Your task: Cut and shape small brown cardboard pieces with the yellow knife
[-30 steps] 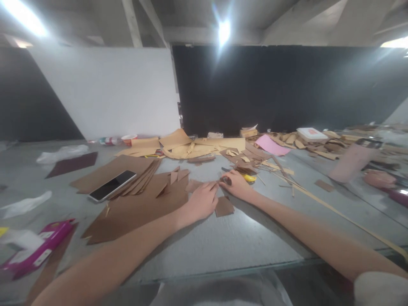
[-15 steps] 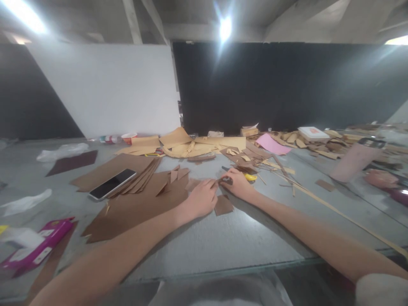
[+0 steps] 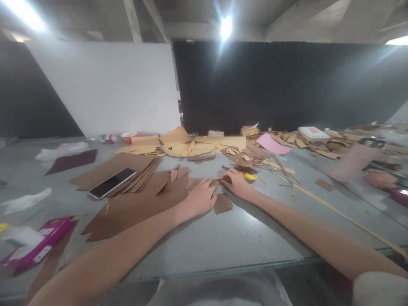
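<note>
My left hand [image 3: 202,196] and my right hand [image 3: 235,182] meet near the middle of the grey table [image 3: 242,242]. Between their fingertips is a small brown piece [image 3: 218,181], pinched from both sides and partly hidden by the fingers. Just below it a small brown square [image 3: 223,203] lies flat on the table. Beside my right hand sits a yellow-handled cutter [image 3: 248,176]. Large brown sheets [image 3: 137,208] spread out left of my left hand, with small cut pieces [image 3: 179,173] on top.
A phone [image 3: 112,183] lies on brown sheets at the left, with a magenta packet [image 3: 41,246] nearer the edge. Tan scraps [image 3: 204,146] and a pink sheet [image 3: 273,144] line the back. At right are a pink bottle [image 3: 355,161], a long tan strip [image 3: 338,211] and another person's hand [image 3: 381,179].
The fingers of both hands have shifted slightly around the small brown piece, which shows less between them. The rest of the table looks the same.
</note>
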Demonstrator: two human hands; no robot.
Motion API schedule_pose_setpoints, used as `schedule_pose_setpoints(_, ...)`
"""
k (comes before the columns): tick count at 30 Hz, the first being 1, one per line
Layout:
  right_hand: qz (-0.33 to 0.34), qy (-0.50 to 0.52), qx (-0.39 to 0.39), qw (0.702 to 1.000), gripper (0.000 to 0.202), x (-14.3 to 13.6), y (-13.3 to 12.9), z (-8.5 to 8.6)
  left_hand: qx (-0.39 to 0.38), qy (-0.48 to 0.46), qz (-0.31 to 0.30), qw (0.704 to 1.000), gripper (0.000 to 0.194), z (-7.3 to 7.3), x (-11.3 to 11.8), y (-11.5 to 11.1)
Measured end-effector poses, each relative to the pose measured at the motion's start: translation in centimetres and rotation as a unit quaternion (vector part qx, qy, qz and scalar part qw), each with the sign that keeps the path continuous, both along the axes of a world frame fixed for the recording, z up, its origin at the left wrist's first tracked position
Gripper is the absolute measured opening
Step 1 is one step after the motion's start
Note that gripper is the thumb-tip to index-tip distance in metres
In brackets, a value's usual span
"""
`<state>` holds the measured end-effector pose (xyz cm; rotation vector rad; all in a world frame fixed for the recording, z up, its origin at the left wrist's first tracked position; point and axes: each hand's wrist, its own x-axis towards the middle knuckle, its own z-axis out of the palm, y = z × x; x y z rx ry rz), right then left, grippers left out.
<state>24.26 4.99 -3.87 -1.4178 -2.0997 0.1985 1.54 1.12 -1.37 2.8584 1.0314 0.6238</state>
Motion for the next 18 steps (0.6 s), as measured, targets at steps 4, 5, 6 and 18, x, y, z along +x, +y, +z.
schedule_pose_setpoints(4,0.001,-0.004,0.001,1.000,0.004,-0.01,0.02,0.02,-0.004,-0.005,-0.001,1.000,0.041,-0.07,-0.02,0.05)
schedule_pose_setpoints(5,0.002,-0.004,0.004,1.000,0.004,-0.01,0.01,0.05,-0.003,-0.005,-0.001,1.000,0.040,-0.05,-0.02,0.04)
schedule_pose_setpoints(6,0.004,-0.005,0.008,1.000,0.003,-0.01,-0.02,0.10,-0.002,-0.005,-0.002,1.000,0.039,-0.02,-0.01,0.02)
schedule_pose_setpoints(18,0.017,-0.055,0.023,0.998,0.015,0.15,-0.12,0.58,0.006,0.006,0.007,1.000,0.036,-0.39,-0.02,0.17)
